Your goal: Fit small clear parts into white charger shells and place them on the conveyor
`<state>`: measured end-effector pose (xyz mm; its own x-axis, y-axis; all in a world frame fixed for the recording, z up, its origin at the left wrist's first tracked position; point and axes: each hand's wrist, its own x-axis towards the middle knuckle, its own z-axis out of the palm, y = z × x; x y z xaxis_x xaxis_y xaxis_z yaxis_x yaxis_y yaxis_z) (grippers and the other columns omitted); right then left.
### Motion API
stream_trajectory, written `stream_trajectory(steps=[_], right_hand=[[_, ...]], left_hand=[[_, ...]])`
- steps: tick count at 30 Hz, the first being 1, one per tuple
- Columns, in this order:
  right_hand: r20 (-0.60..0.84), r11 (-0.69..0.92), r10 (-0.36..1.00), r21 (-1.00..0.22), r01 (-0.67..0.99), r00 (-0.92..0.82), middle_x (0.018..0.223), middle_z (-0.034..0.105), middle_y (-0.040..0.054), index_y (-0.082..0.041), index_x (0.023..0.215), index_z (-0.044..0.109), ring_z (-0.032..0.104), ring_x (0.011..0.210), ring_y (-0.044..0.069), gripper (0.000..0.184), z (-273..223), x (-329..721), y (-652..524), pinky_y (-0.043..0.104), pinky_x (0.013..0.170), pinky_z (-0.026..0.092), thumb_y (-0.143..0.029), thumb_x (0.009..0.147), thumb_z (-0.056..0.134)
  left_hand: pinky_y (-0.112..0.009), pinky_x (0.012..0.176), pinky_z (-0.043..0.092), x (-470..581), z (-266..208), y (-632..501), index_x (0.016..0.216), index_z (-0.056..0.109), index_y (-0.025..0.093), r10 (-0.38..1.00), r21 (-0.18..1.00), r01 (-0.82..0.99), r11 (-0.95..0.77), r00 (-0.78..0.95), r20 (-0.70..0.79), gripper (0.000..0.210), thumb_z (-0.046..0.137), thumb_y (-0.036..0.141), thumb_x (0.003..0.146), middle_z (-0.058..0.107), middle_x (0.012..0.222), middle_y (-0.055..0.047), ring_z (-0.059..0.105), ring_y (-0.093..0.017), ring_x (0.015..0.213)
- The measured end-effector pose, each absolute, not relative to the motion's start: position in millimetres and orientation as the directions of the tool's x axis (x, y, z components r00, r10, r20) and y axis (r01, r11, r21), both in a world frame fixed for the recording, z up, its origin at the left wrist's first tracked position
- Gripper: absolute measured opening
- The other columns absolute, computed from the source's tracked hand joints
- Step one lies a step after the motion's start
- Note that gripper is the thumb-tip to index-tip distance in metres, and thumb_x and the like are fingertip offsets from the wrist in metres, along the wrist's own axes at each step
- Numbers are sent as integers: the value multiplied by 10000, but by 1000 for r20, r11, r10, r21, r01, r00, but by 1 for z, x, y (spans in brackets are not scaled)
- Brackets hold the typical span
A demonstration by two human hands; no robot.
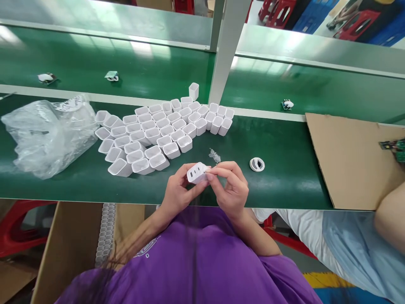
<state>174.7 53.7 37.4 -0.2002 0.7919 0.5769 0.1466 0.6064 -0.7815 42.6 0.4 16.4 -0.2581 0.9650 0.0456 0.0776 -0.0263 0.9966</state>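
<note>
A white charger housing [196,173], its slotted port face turned up and toward me, is gripped between the thumb and fingers of my left hand [178,191]. My right hand [232,188] is closed in a pinch at the housing's right end. Whatever its fingertips hold there is too small to make out. Just beyond my hands lies a small pile of tiny clear pieces [214,156] on the green bench [268,139]. Many white open-topped charger shells [153,135] stand in rows to the left and behind, with one shell [194,90] apart at the back.
A crumpled plastic bag [47,135] lies at left, a white tape roll [257,164] at right. Cardboard [354,164] with a circuit board [395,147] covers the far right, beside another person's arm [392,215]. Small circuit assemblies [112,76] sit on the green strip behind, near an upright post [226,50].
</note>
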Motion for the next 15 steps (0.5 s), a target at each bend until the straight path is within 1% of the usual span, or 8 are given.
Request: stream_trajectory(steps=[3,5,7,10,13,15], right_hand=[[638,664,747,-731,158,-185,845,636,1,-253,928,703,617,792,130,158,38,174,54,286,693,536,-114,873,651],[674,697,717,-694,178,-180,840,639,-10,-273,944,701,619,791,132,196,38,174,54,293,698,539,-100,860,661],[701,724,689,-658,207,-182,833,640,-16,-287,957,695,623,778,137,219,37,175,55,305,692,545,-97,855,665],[748,767,636,-584,265,-193,823,643,-6,-284,983,680,635,760,153,236,37,175,55,322,672,559,-88,853,662],[788,801,582,-514,307,-199,830,661,5,-281,1029,672,655,758,169,274,36,175,54,333,661,576,-74,850,659],[798,813,565,-495,306,-210,842,676,8,-288,1079,672,672,772,178,314,35,175,54,337,653,588,-71,852,656]], left_hand=[[-257,678,571,42,17,-1,1036,634,184,949,980,200,-21,-304,82,369,751,407,766,753,945,-55,701,-174,785],[-259,696,572,41,18,-2,1062,644,193,937,948,317,-23,-325,131,381,749,414,770,757,1009,-59,714,-182,824],[-249,690,569,41,21,-3,1091,653,213,921,893,449,-36,-331,203,383,737,426,785,757,1049,-44,720,-174,825],[-225,648,562,41,25,-3,1092,657,223,883,786,613,-79,-322,340,358,717,433,808,771,994,-19,722,-148,750],[-217,645,563,40,26,-2,1105,645,219,848,691,713,-124,-286,447,340,692,422,837,774,979,-26,728,-147,738],[-229,664,566,40,27,-1,1113,638,218,843,667,734,-125,-276,462,341,682,423,844,771,999,-38,735,-160,763]])
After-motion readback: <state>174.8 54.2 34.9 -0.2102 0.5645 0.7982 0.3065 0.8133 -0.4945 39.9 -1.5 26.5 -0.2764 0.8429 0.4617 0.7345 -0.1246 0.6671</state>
